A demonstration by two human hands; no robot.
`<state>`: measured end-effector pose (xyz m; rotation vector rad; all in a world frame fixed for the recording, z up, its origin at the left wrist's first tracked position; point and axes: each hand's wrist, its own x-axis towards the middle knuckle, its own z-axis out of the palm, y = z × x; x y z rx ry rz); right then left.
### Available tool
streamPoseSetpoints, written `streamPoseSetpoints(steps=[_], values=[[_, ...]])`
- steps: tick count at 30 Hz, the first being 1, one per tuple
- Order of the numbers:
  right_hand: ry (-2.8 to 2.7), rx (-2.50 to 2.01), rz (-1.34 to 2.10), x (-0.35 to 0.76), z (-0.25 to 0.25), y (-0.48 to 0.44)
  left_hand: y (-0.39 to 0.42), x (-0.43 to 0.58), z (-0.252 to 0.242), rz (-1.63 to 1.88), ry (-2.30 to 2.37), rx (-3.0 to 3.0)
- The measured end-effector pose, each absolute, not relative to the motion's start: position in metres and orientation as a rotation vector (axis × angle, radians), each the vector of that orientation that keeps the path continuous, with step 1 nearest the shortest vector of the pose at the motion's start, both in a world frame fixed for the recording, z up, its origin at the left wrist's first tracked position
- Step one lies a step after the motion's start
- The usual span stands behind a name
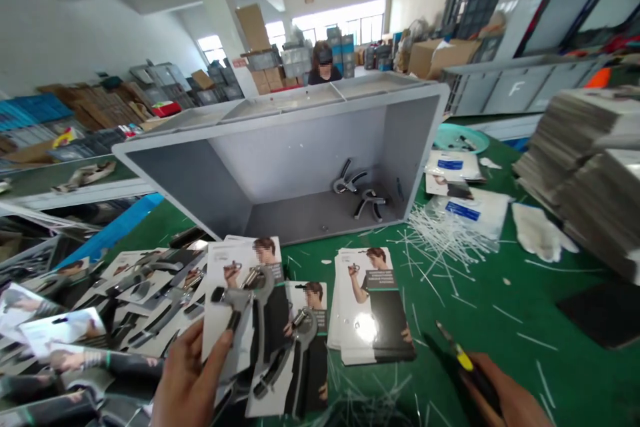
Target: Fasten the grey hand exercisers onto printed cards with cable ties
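Note:
My left hand (187, 373) is closed on the edge of a printed card with a grey-and-black hand grip strengthener (250, 307) mounted on it. Partly under that lies another carded hand grip (297, 353). To its right rests a stack of printed cards (373, 307) with no grips on them. My right hand (505, 393), at the lower right, is wrapped round a yellow-and-black hand tool (465, 361) with a narrow metal tip; its exact kind is unclear. White cable ties (450, 237) lie in a loose heap beyond the tool.
A grey plastic crate (310, 210) lies on its side ahead, with two loose hand grips (370, 203) inside. Many carded grips (145, 293) are piled at left. At right are a white glove (540, 232), grey stacks (585, 173) and a turquoise dish (483, 140). A person (325, 67) is beyond.

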<state>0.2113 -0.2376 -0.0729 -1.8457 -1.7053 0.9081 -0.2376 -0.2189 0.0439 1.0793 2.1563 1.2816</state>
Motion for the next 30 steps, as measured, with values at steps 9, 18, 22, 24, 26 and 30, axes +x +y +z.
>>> streamPoseSetpoints(steps=[9, 18, 22, 24, 26, 30], values=[[-2.209, -1.835, 0.072, 0.236, -0.057, -0.163, -0.188, -0.216, 0.081, 1.0, 2.078, 2.209], [-2.215, -2.14, 0.321, 0.181, -0.033, -0.077, -0.069, -0.115, 0.012, 0.515, 1.72, 1.889], [-2.287, -2.116, 0.378, 0.179, -0.039, -0.064, -0.067, -0.122, -0.022, 0.448, 1.684, 1.57], [-2.321, -2.084, 0.409, 0.184, -0.037, -0.063, -0.066, -0.13, -0.025, 0.32, 1.622, 1.35], [-2.336, -2.069, 0.418, 0.188, -0.034, -0.065, -0.062, -0.135, -0.023, 0.357, 1.613, 1.272], [-2.335, -2.057, 0.417, 0.191, -0.031, -0.07, -0.046, -0.133, -0.008, 0.614, 1.683, 1.364]])
